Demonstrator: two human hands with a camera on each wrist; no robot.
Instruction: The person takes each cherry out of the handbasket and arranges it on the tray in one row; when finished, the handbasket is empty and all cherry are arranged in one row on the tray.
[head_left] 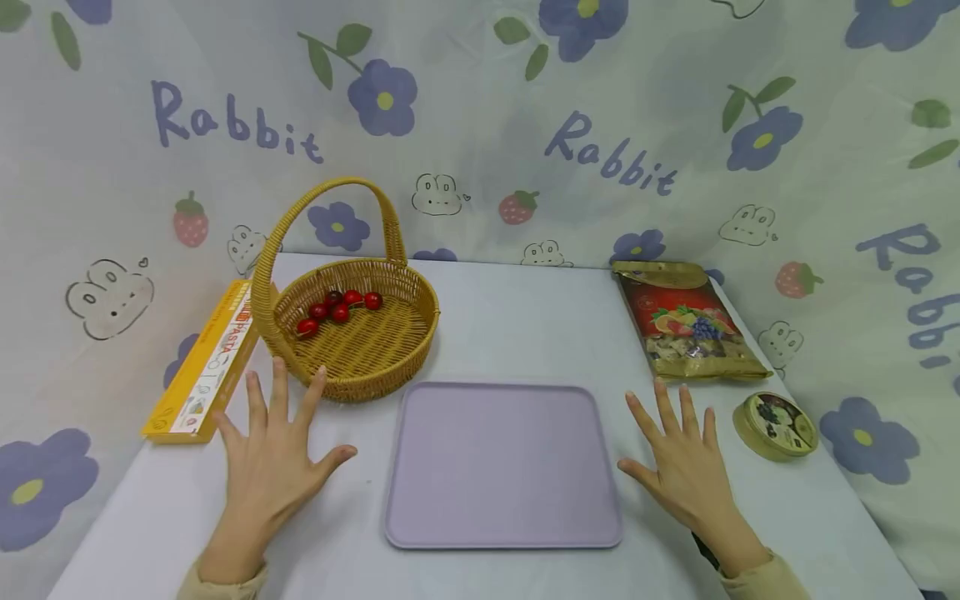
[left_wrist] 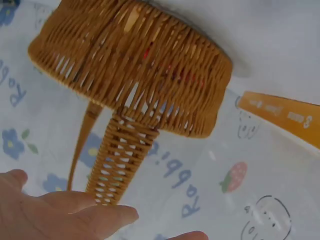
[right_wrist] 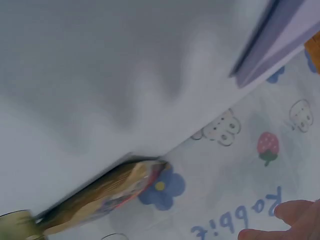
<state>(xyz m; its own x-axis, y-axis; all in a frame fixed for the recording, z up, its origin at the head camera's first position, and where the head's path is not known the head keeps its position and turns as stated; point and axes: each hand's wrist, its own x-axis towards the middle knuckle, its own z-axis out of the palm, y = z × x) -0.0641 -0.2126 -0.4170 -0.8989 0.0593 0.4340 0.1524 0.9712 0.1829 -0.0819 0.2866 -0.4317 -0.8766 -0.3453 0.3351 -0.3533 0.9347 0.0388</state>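
Your left hand (head_left: 270,462), fingers spread: basket (head_left: 367,346) just beyond, near far-left corner of table (head_left: 517,321); contact unclear. Your right hand (head_left: 688,471), also spread: bag (head_left: 686,321) beyond fingertips, by right edge. Tray (head_left: 502,467) between.

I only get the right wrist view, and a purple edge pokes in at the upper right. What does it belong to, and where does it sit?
Observer: It belongs to a flat lilac tray, lying between the left hand and the right hand.
Visitor: Is there anything near the left hand?
Observer: Yes, a wicker basket, with red cherries inside it.
Visitor: Ooh! Is that hand holding any of them?
Observer: No, its fingers are spread wide and hold nothing.
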